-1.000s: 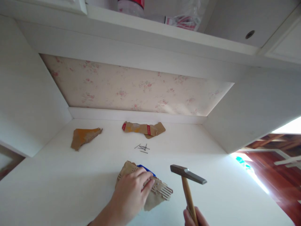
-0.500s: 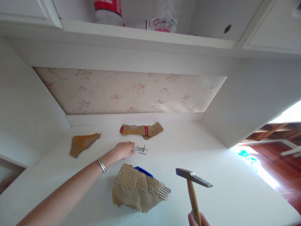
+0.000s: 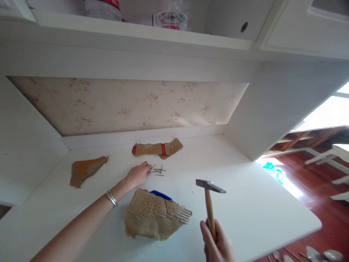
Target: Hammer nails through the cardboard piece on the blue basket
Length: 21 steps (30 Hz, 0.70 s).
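Note:
My left hand [image 3: 138,174], with a silver bangle at its wrist, reaches over the white surface. Its fingertips are pinched on a nail [image 3: 153,167] at the edge of a small heap of loose nails [image 3: 160,170]. In my right hand [image 3: 217,242] is a hammer [image 3: 210,203], gripped by its wooden handle, the metal head raised at the top. Between the hands, nearer to me, lies a torn piece of cardboard [image 3: 152,218] dotted with rows of small holes. A blue object [image 3: 161,195] pokes out from behind its far edge, mostly hidden.
Flat cardboard scraps lie at the back [image 3: 152,149] and at the left [image 3: 86,171]. White side panels and a flowered back wall enclose the white tabletop [image 3: 245,218]. Overhead, a shelf [image 3: 141,34] carries bottles. Beyond the table's right edge is a reddish floor.
The view has shifted, so the scene sits further left. My right hand and the hammer handle have come further into view. My left hand stays at the nails.

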Each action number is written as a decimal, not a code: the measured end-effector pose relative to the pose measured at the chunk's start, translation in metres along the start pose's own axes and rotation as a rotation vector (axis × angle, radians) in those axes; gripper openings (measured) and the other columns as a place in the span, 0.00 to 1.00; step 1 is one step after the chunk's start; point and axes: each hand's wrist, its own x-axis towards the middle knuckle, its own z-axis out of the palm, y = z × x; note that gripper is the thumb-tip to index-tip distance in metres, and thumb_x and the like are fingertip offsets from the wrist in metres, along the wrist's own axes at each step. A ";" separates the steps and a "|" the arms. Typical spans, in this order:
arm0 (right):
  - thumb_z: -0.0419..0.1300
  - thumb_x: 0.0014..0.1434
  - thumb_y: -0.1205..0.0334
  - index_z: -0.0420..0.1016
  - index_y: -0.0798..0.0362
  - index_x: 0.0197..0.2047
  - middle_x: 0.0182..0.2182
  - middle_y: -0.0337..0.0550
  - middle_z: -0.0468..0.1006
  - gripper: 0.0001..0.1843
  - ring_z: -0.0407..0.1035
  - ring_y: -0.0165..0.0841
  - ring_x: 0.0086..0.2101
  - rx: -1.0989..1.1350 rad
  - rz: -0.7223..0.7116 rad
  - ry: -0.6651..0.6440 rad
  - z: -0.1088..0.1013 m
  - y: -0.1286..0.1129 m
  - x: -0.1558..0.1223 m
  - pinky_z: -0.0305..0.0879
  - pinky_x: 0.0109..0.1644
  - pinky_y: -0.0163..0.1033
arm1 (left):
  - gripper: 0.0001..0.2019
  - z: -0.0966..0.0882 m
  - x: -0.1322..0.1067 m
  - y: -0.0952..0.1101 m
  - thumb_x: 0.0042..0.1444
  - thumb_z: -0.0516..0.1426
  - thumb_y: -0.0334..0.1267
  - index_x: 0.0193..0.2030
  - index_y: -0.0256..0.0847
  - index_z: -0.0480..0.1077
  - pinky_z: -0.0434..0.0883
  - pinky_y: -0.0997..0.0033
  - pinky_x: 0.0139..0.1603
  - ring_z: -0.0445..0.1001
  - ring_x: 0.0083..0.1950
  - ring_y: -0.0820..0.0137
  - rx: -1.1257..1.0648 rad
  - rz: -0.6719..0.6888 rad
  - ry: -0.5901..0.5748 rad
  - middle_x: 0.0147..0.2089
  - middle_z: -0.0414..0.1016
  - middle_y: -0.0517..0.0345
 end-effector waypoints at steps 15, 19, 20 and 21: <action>0.66 0.48 0.36 0.61 0.48 0.29 0.18 0.28 0.63 0.27 0.56 0.23 0.14 0.209 -0.033 -0.105 0.035 -0.027 0.008 0.49 0.13 0.28 | 0.09 -0.012 -0.020 -0.028 0.64 0.46 0.36 0.41 0.42 0.67 0.73 0.66 0.44 0.79 0.41 0.64 -0.426 -0.142 0.319 0.39 0.79 0.54; 0.66 0.49 0.37 0.59 0.47 0.32 0.15 0.22 0.58 0.27 0.43 0.18 0.09 0.316 0.078 -0.180 0.033 -0.027 0.008 0.38 0.09 0.27 | 0.16 -0.032 -0.043 -0.019 0.67 0.44 0.49 0.46 0.40 0.63 0.78 0.67 0.38 0.81 0.41 0.65 -0.647 -0.194 0.449 0.45 0.78 0.50; 0.67 0.49 0.38 0.58 0.47 0.33 0.15 0.22 0.58 0.27 0.42 0.18 0.09 0.335 0.092 -0.188 0.032 -0.026 0.009 0.37 0.09 0.27 | 0.17 -0.038 -0.051 -0.011 0.65 0.47 0.52 0.46 0.39 0.64 0.79 0.66 0.34 0.81 0.41 0.62 -0.826 -0.217 0.506 0.45 0.77 0.50; 0.67 0.50 0.39 0.57 0.47 0.33 0.15 0.21 0.58 0.26 0.41 0.17 0.09 0.350 0.094 -0.189 0.031 -0.025 0.010 0.37 0.08 0.26 | 0.19 -0.044 -0.058 -0.002 0.62 0.52 0.54 0.47 0.39 0.64 0.80 0.66 0.31 0.81 0.41 0.61 -0.973 -0.244 0.540 0.44 0.77 0.50</action>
